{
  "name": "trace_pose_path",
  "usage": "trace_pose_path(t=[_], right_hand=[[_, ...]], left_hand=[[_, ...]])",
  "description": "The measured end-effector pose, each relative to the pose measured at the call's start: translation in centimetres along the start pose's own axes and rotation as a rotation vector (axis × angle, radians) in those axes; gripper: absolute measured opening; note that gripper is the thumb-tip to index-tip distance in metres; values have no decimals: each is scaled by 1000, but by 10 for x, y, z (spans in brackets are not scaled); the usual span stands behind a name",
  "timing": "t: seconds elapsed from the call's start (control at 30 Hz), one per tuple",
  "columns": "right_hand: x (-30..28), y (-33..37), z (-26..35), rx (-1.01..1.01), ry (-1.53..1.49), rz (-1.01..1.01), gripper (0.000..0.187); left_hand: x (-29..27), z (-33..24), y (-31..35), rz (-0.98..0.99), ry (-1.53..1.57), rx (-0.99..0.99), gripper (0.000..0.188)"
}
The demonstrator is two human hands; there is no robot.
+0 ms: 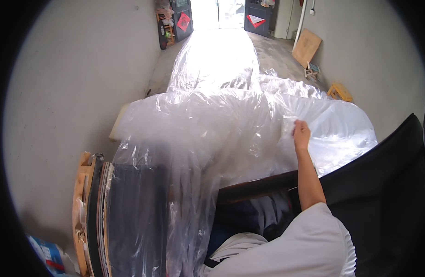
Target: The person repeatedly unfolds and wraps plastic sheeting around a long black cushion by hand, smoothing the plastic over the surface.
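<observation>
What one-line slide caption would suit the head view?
A bare right hand at a wide, clear, crinkled plastic sheet spread out toward a bright doorway.

Plastic sheeting (pixel 203 113): here it is, thin, clear, creased all over and catching the light!
Far end: blazing white in the glare, stretching away at the top.
Middle: spread wide, milky, rumpled, bulging out to the right.
Near end: hanging lower left in long, see-through folds.
</observation>
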State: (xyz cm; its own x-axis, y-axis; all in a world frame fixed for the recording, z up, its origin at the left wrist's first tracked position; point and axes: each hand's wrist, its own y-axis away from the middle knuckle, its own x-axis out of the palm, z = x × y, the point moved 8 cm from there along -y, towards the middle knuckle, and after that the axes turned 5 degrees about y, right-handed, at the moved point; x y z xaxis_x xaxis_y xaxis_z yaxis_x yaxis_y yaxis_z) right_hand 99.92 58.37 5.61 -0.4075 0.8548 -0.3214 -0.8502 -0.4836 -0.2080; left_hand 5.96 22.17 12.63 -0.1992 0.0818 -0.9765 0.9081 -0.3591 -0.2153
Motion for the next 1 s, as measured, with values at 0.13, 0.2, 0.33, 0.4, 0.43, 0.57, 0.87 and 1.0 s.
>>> trace_pose_path(t=[0.13, 0.2, 0.33, 0.4, 0.43, 0.57, 0.87, 1.0], right_hand=[[66, 26, 45, -7, 243, 317, 41], [149, 124, 75, -63, 438, 835, 39], [161, 402, 228, -408, -388, 1564, 21], [122, 482, 279, -764, -619, 1710, 21], [118, 478, 288, -775, -602, 1695, 21], [78, 394, 353, -1209, -679, 759, 14], [152, 347, 318, -104, -907, 1166, 27], [148, 431, 320, -1479, -491, 1092, 11]], left_hand=[[-69, -106, 4, 29, 470, 182, 60], [-77, -187, 26, 112, 894, 568, 61], [-86, -342, 160, 568, 762, 1249, 99], [-11, -348, 184, 994, 1161, 1283, 53], [-13, -351, 184, 998, 1175, 1300, 53], [-57, -299, 134, 396, 1431, 751, 27], [-28, -247, 105, 378, 1407, 548, 35], [-55, -255, 109, 403, 1475, 768, 23]])
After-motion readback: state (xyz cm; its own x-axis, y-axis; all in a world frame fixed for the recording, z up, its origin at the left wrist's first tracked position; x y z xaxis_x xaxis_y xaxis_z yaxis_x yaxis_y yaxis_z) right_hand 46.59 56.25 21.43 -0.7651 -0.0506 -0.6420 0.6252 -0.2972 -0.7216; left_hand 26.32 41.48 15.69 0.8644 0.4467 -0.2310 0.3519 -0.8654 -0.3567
